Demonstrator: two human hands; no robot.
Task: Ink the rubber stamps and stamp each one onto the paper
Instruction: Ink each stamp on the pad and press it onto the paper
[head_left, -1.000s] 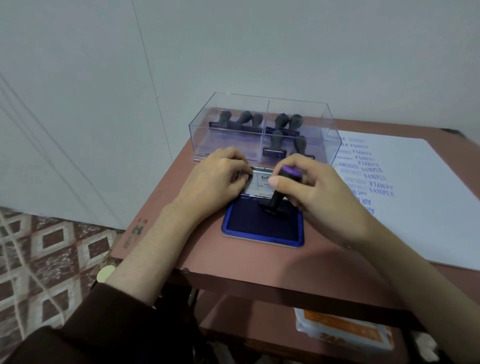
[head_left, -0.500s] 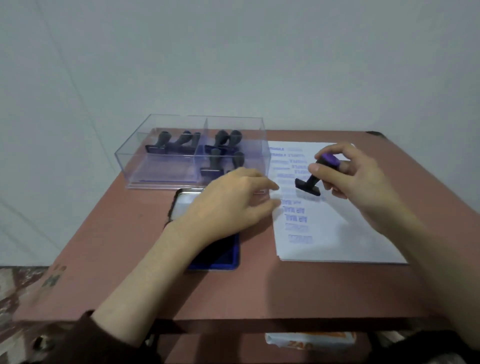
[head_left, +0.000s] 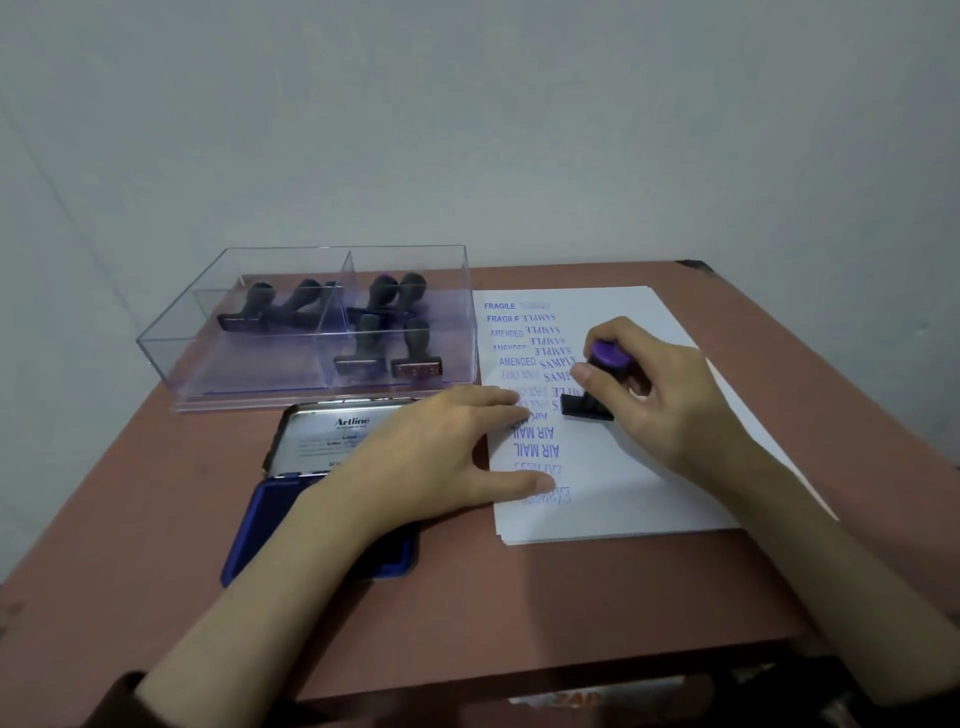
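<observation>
Since the earlier frame we bring the stamp (head_left: 587, 406) down onto the paper (head_left: 613, 514), right of centre. Our right hand (head_left: 670, 400) grips its purple knob. Our left hand (head_left: 441, 457) lies flat, fingers spread, across the paper's left edge, beside the ink pad (head_left: 270, 525).

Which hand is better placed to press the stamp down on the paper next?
The right hand: it grips the purple-topped black rubber stamp over the white paper sheet. The left hand lies flat, steadying the paper's edge.
</observation>
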